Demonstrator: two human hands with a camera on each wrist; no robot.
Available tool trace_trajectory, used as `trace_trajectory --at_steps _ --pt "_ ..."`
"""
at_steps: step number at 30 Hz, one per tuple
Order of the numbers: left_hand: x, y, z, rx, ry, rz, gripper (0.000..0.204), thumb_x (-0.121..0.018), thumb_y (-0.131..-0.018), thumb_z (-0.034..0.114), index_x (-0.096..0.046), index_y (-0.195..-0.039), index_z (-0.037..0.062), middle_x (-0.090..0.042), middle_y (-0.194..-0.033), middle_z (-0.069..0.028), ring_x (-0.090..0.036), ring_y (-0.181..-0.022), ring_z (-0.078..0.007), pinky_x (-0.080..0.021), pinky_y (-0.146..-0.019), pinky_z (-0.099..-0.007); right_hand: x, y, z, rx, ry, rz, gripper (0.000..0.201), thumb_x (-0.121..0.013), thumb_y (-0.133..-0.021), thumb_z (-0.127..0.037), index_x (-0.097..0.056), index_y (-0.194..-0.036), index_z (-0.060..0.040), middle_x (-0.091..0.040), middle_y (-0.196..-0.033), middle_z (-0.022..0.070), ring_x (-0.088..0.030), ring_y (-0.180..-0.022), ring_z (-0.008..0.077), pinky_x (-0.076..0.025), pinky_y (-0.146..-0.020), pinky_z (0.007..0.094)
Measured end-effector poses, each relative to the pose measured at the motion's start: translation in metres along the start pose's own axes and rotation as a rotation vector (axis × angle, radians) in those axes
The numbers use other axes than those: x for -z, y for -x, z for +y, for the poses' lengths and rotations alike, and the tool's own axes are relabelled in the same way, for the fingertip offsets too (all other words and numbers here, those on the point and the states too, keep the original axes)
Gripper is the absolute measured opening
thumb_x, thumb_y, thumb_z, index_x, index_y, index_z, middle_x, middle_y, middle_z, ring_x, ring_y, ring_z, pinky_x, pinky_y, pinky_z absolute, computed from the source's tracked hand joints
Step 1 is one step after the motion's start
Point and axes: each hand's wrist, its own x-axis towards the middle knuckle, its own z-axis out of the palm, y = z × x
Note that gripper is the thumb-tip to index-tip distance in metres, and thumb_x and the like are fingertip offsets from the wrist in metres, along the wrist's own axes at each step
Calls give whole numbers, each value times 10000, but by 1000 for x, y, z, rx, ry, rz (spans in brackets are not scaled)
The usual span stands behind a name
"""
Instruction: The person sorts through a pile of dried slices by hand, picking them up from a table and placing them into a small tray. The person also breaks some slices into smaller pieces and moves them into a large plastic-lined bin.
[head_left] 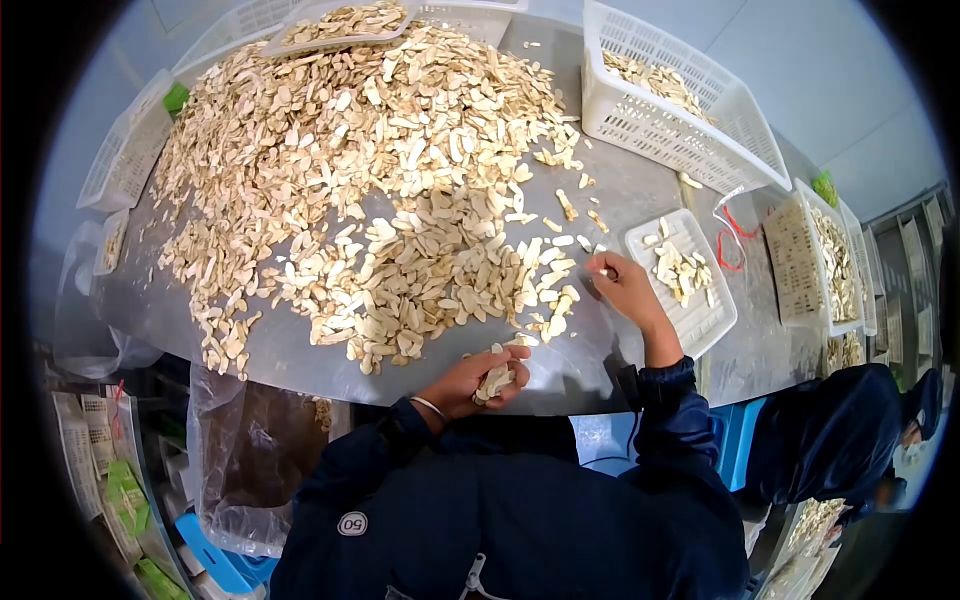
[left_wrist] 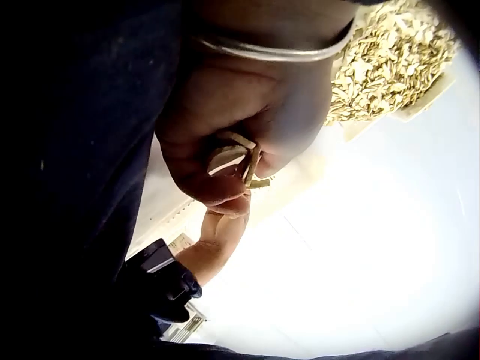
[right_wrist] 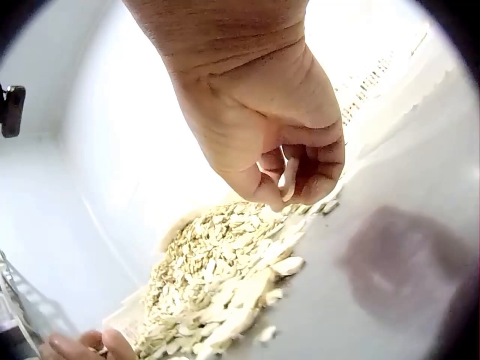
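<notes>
A wide heap of pale dried slices [head_left: 330,150] covers much of the grey metal table [head_left: 560,385]; their kind does not show. At the table's near edge my left hand [head_left: 478,385], fingers curled, holds several slices [left_wrist: 229,159] against its palm. To the right of the heap's loose edge, my right hand [head_left: 628,290] is over the table with curled fingers. A single slice [right_wrist: 288,176] is pinched between its thumb and fingers. Close beside that hand lies a shallow white tray [head_left: 715,325] with a small pile of slices [head_left: 682,272] on it.
A white slotted basket [head_left: 680,135] with slices stands at the back right. Another basket [head_left: 795,265] is further right, near a red cord [head_left: 731,250]. A plastic-lined bin [head_left: 250,460] sits below the table at left. Another person's dark sleeve [head_left: 835,430] shows at right.
</notes>
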Motion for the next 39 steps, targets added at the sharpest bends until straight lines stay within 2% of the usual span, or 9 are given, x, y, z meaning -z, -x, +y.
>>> trace_trajectory --at_steps 4,8,9,13,16,22,28,37,39 --pt "-2 0 2 -13 -52 -13 386 -367 -1102 333 -508 -1342 66 -568 -966 -98 -500 -665 -113 -426 -506 -223 -21 -33 -11 -62 -300 -77 235 -622 -917 -148 -686 -1103 -20 -690 -886 61 -637 -695 112 -505 -628 298" --pt "-8 1 5 6 -48 47 381 -365 -1102 332 -498 -1346 72 -568 -969 -93 -502 -670 -111 -423 -505 -226 -37 -48 -28 300 266 -17 222 -680 -842 -125 -701 -1053 -61 -630 -793 111 -634 -724 248 -508 -681 374" --pt "-13 2 5 10 -50 81 380 -366 -1101 331 -497 -1347 73 -568 -972 -91 -502 -670 -111 -423 -504 -226 -40 -48 -27 274 232 -30 207 -706 -802 -115 -710 -1006 -82 -596 -767 124 -616 -750 300 -498 -702 398" --pt "-9 2 4 11 -39 59 376 -376 -1094 331 -504 -1342 79 -574 -955 -88 -503 -660 -109 -422 -502 -230 -33 -43 -17 239 172 -22 120 -713 -814 -125 -713 -919 -66 -649 -789 107 -632 -718 271 -493 -656 368" --pt "-7 0 3 23 -22 43 374 -378 -1090 332 -514 -1332 81 -577 -923 -86 -507 -664 -107 -422 -502 -229 -19 -32 -18 -41 66 -69 119 -717 -828 -144 -706 -900 -49 -667 -796 107 -636 -700 267 -497 -646 361" --pt "0 -3 2 20 -7 -12 384 -396 -1088 315 -441 -1349 37 -604 -969 -102 -545 -674 -112 -434 -503 -228 -28 -34 -28 194 200 -25 191 -744 -823 -182 -684 -926 -33 -673 -794 112 -643 -708 283 -506 -657 377" --pt "-3 -1 3 4 -43 32 392 -402 -1086 314 -428 -1361 35 -600 -976 -104 -549 -687 -109 -434 -502 -225 -34 -36 -28 230 386 -66 229 -743 -799 -195 -620 -912 -38 -662 -839 161 -657 -766 347 -504 -690 432" --pt "-5 -2 3 17 -36 44 370 -371 -1096 323 -513 -1316 62 -579 -903 -104 -519 -651 -117 -430 -486 -228 -25 -13 -20 200 330 -51 214 -745 -784 -177 -606 -859 -33 -642 -772 149 -636 -713 354 -488 -657 441" --pt "-3 -2 3 11 -32 17 375 -383 -1091 315 -460 -1340 45 -597 -951 -104 -526 -650 -114 -427 -497 -229 -27 -14 -12 219 352 -62 209 -744 -807 -188 -610 -859 -37 -623 -746 112 -627 -676 302 -478 -628 407"
